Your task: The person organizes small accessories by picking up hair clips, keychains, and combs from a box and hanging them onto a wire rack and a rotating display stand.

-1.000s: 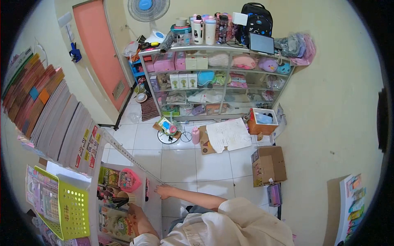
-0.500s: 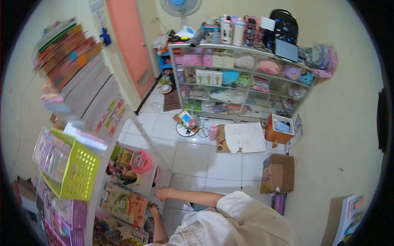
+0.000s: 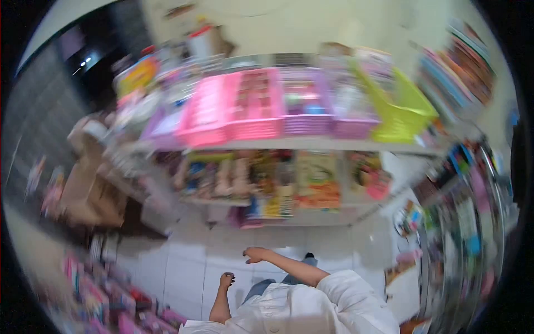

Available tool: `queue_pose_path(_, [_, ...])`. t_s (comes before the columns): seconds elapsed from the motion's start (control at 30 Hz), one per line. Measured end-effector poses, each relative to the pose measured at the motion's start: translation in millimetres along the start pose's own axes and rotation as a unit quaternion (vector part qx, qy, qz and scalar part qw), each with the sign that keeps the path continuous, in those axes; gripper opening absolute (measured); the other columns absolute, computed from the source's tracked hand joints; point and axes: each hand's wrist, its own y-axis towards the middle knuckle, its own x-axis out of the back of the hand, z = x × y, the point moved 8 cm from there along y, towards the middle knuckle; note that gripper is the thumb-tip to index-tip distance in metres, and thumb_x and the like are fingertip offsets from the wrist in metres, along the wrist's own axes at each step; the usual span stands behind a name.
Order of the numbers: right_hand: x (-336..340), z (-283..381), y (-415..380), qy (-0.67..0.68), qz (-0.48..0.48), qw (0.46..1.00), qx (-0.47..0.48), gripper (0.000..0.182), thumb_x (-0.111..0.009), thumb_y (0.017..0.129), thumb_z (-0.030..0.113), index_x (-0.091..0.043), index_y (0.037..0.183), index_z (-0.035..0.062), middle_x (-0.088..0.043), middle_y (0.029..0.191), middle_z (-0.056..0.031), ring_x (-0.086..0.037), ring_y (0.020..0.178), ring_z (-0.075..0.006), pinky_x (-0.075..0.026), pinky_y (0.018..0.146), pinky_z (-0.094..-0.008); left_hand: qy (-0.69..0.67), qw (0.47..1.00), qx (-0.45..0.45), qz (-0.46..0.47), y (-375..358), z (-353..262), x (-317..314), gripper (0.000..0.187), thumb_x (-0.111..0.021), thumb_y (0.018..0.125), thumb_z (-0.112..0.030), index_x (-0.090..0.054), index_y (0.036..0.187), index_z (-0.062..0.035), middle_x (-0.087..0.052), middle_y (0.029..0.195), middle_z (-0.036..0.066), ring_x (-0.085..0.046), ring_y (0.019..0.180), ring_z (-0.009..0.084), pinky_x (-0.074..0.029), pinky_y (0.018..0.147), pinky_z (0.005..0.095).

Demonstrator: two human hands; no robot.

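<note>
Shelf unit (image 3: 289, 146): a long white rack straight ahead of me, well apart from both my hands, two tiers visible, the whole view smeared by motion blur.

Upper tier: a row of plastic baskets side by side, namely a pink basket (image 3: 253, 108), a purple basket (image 3: 311, 111) and a yellow-green basket (image 3: 397, 108) at the right end, tilted. Contents too blurred to identify.

Lower tier: flat, colourful packs and books (image 3: 317, 181) standing upright in a row, with a pink item (image 3: 380, 183) at the right. Printing shows on the covers, but none of it can be read.

Floor (image 3: 183, 267): white tiles, pale grout lines. Cardboard boxes (image 3: 89, 192) stand at the left; pink and purple goods (image 3: 100, 295) lie low at the left edge. A second rack (image 3: 467, 211) of mixed stock runs along the right.

Wall (image 3: 311, 22): cream, above the shelf unit.

My left hand (image 3: 226, 279): held low over the tiles, fingers curled in, nothing in it that I can see.

My right hand (image 3: 257, 254): reached forward over the floor, fingers loosely spread, holding nothing and touching nothing. White sleeve (image 3: 339, 295) on that arm.
</note>
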Motion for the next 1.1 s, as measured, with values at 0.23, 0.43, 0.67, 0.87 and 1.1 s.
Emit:
queue_pose_path(0.23, [-83.2,83.6,96.5,0.065,0.151,0.979,0.123,0.045,-0.054,0.069,0.036,-0.048,0.100,0.0043,-0.052,0.096,-0.0165,-0.049,0.089,-0.0268,-0.038,0.077,-0.0326,-0.329,0.889,0.026,-0.317,-122.8,135.6,199.8,0.021,-0.044,0.071,-0.019,-0.049,0.091,-0.0115,-0.055,0.076,0.004,-0.054,0.066,0.0159,-0.038,0.054,0.0291])
queue_pose_path(0.43, [-87.3,111.9,199.3,0.089,0.190,0.976,0.062,0.040,-0.056,0.069,0.033,-0.051,0.098,0.0054,-0.054,0.093,-0.0127,-0.051,0.086,-0.0221,-0.040,0.074,-0.0304,-0.485,0.768,0.045,-0.416,-179.6,205.6,239.5,0.026,-0.050,0.069,-0.021,-0.049,0.094,-0.0127,-0.055,0.083,0.003,-0.053,0.070,0.0165,-0.036,0.055,0.0273])
queue_pose_path(0.67, [-49.6,209.1,363.4,0.159,0.135,0.975,0.082,0.032,-0.057,0.069,0.022,-0.052,0.096,0.0050,-0.055,0.088,-0.0088,-0.052,0.079,-0.0185,-0.041,0.070,-0.0270,-0.654,0.635,0.029,-0.410,-152.6,219.2,310.8,0.028,-0.047,0.073,-0.027,-0.048,0.096,-0.0107,-0.053,0.090,0.004,-0.049,0.078,0.0181,-0.037,0.061,0.0296])
queue_pose_path(0.87, [91.8,368.0,454.1,0.266,-0.144,0.909,0.286,0.032,-0.051,0.073,0.008,-0.044,0.103,0.0038,-0.053,0.093,-0.0085,-0.051,0.080,-0.0154,-0.040,0.070,-0.0276,-0.604,0.677,0.032,-0.419,-86.9,202.7,447.7,0.028,-0.045,0.075,-0.029,-0.048,0.097,-0.0113,-0.053,0.089,0.005,-0.049,0.078,0.0193,-0.038,0.061,0.0286])
queue_pose_path(1.1, [194.3,466.3,548.1,0.236,-0.322,0.861,0.315,0.044,-0.049,0.075,0.007,-0.031,0.115,0.0038,-0.048,0.099,-0.0121,-0.045,0.091,-0.0175,-0.036,0.076,-0.0282,-0.663,0.462,-0.083,-0.584,-88.2,182.8,563.2,0.022,-0.047,0.075,-0.028,-0.042,0.090,-0.0119,-0.050,0.080,0.003,-0.047,0.072,0.0163,-0.037,0.059,0.0281])
